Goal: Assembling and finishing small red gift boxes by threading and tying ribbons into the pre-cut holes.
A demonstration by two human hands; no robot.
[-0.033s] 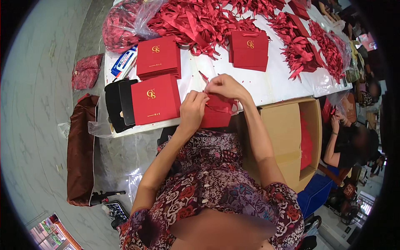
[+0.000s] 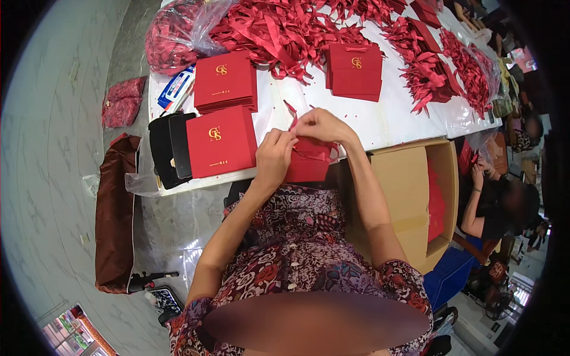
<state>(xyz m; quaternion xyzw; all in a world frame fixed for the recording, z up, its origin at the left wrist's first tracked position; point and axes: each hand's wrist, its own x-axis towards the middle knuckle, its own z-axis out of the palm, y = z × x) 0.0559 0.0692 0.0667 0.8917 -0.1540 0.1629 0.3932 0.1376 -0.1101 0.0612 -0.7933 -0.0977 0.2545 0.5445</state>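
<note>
A small red paper bag (image 2: 306,171) stands at the table's near edge, in front of my body. My left hand (image 2: 275,155) pinches at its upper left edge, where a red ribbon (image 2: 292,113) comes up. My right hand (image 2: 324,126) is closed on that ribbon just above the bag, its fingertips close to the left ones. A loop of ribbon hangs at the bag's right side. The exact spot between the fingertips is partly hidden. Left of my left hand lies a stack of flat red bags (image 2: 221,142) with gold print.
Behind are another red bag stack (image 2: 224,80), bags with ribbons (image 2: 356,71) and a large ribbon heap (image 2: 279,32). A black case (image 2: 172,148) lies at the left table edge. An open cardboard box (image 2: 401,196) stands right of me. Another person (image 2: 504,202) sits far right.
My right hand has shifted very slightly, its fingers turning a little at the ribbon. My left hand and the bag hold their place.
</note>
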